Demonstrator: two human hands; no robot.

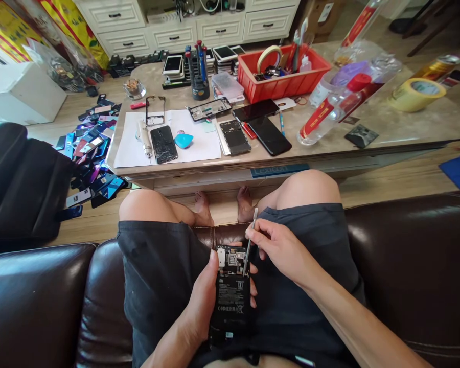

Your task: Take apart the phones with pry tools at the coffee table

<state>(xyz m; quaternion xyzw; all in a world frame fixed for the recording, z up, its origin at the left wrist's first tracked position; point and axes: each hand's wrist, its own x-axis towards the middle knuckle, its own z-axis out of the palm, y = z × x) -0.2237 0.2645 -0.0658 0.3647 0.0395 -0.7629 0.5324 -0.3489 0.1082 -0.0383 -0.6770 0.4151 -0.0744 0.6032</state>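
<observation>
"What surfaces are around the person?"

"A glossy brown leather sofa (pixel 34 301), and a polished, stone-look table (pixel 402 122) bearing a flat white paper sheet (pixel 130 153) and a rigid, rectangular red plastic crate (pixel 287 86)."

"And the hands?"

"The left hand (pixel 203 299) is wrapped around an opened, rectangular black phone (pixel 232 301) above the lap — thumb along one edge, fingertips showing past the other. The right hand (pixel 279 248) pinches a slim grey metal tool (pixel 250 243), fingers closed on it."

"Does the tool touch the phone?"

"I can't tell; its lower end is at the right side of the bared upper section."

"How does the phone look?"

"Dark below, with pale print and symbols on a flat battery — silvery plates and small parts above."
</observation>
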